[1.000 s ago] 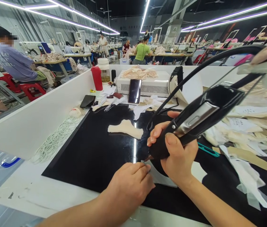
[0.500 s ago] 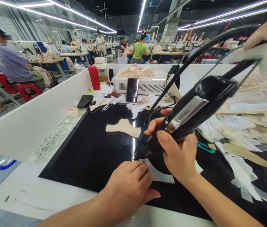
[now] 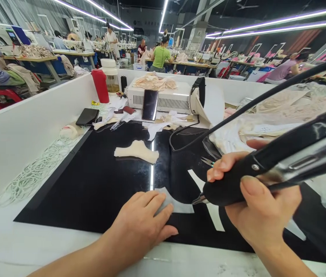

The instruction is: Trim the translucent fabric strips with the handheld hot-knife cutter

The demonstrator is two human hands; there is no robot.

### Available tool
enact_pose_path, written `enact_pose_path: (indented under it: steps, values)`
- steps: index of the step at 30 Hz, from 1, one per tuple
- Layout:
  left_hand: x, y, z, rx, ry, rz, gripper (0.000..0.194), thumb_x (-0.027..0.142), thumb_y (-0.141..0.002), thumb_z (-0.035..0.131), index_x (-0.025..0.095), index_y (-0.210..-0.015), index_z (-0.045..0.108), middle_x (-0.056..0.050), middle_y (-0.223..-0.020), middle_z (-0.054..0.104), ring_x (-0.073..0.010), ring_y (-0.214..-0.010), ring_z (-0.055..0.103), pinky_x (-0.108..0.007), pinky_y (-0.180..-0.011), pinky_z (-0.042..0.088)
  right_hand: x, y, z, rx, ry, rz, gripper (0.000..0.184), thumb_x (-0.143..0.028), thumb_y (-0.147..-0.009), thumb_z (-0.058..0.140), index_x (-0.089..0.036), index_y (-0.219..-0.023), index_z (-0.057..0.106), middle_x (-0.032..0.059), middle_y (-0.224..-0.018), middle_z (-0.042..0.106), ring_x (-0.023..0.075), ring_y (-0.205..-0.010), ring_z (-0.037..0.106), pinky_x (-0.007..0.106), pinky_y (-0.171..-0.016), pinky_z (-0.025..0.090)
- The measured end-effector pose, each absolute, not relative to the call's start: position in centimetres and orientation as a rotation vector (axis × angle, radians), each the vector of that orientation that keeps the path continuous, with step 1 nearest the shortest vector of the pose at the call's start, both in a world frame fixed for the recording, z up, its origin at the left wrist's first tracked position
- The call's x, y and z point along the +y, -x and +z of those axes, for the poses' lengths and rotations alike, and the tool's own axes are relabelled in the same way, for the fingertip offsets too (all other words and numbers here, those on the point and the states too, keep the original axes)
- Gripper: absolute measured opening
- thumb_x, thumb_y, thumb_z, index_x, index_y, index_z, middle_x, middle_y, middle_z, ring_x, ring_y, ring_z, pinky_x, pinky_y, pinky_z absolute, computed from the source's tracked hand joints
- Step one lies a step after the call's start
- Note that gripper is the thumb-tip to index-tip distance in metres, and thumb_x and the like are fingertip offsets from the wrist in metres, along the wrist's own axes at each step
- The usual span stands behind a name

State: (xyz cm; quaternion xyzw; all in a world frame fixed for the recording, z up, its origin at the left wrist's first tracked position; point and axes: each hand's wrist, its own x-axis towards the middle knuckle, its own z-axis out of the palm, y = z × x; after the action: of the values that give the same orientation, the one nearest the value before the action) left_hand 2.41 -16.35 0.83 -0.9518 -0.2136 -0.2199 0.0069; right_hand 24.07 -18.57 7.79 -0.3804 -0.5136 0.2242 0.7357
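Observation:
My left hand (image 3: 148, 217) lies flat on a curved, pale grey translucent fabric piece (image 3: 177, 204), its fingertips covering the piece's left part. My right hand (image 3: 262, 209) is wrapped around a black corded handheld tool (image 3: 290, 157) with a silver lever along its side. The tool's pointed metal tip (image 3: 199, 199) is at the right end of the grey piece; whether it touches cannot be seen. Under and beside the tip runs a narrow cream curved strip (image 3: 216, 218). Farther back on the black mat (image 3: 93, 192) rests a cream fabric piece (image 3: 136, 151).
A tangle of pale green cord (image 3: 35, 169) lies along the left wall. At the back are a phone (image 3: 150, 104), a white vented box (image 3: 165, 96) and a red container (image 3: 99, 86). Small snips (image 3: 207, 162) lie behind my right hand. The tool's cable (image 3: 255, 105) arcs across the right.
My right hand has brought the tool down and tilted it lower, so its metal tip now shows beside the grey piece. My left hand has flattened onto that piece. The view has shifted right.

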Motion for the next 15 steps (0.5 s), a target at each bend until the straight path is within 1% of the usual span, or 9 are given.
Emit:
enact_pose_path:
  steps: [8, 15]
  values:
    - [-16.19, -2.16, 1.07, -0.659, 2.975, -0.696, 0.038, 0.048, -0.108, 0.047, 0.018, -0.122, 0.065, -0.011, -0.123, 0.072, -0.0287, -0.107, 0.071, -0.041, -0.081, 0.060, -18.74, -24.37, 7.01, -1.128, 0.822, 0.495, 0.041, -0.032, -0.089, 0.079, -0.030, -0.126, 0.063, -0.0025, -0.088, 0.067, 0.0165, -0.069, 0.063, 0.034, -0.065, 0.056]
    - [-16.26, -2.26, 1.10, -0.661, 2.976, -0.695, 0.040, 0.047, -0.109, 0.043, 0.017, -0.121, 0.066, -0.011, -0.121, 0.073, -0.0286, -0.105, 0.071, -0.042, -0.079, 0.060, -18.99, -24.15, 6.76, -1.128, 0.814, 0.524, 0.041, -0.032, -0.089, 0.080, -0.030, -0.126, 0.062, -0.0026, -0.088, 0.067, 0.0155, -0.070, 0.064, 0.033, -0.067, 0.056]
